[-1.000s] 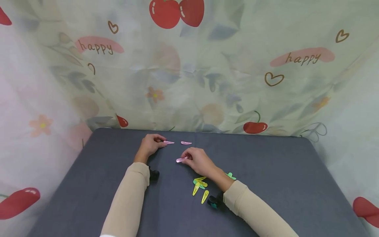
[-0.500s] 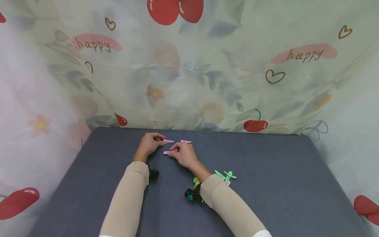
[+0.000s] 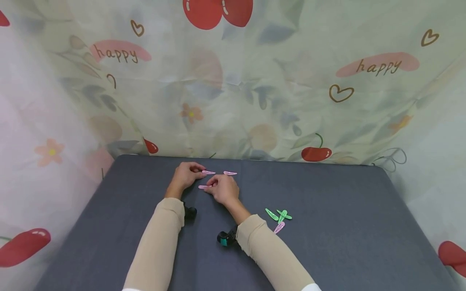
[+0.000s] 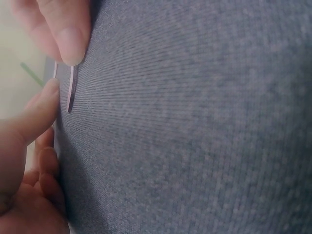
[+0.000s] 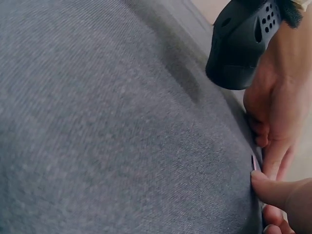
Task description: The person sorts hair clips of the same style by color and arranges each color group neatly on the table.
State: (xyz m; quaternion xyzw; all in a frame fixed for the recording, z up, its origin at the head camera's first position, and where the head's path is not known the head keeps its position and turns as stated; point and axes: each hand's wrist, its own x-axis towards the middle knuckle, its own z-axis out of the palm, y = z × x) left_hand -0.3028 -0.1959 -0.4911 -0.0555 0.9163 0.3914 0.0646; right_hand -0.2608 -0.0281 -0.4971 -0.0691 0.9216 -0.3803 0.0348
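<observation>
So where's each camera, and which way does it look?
Head: worn on the head, looking forward and down at the grey table; left hand, right hand and beige sleeves show.
Left wrist: on that wrist, looking low across the table; both hands show at left.
Right wrist: on that wrist, also looking across the table; both hands show at right, plus the left wrist's black camera.
Shared: both wrist views show the right hand's pink clip.

Cherry-print backdrop (image 3: 236,81) behind grey table (image 3: 335,218)
</observation>
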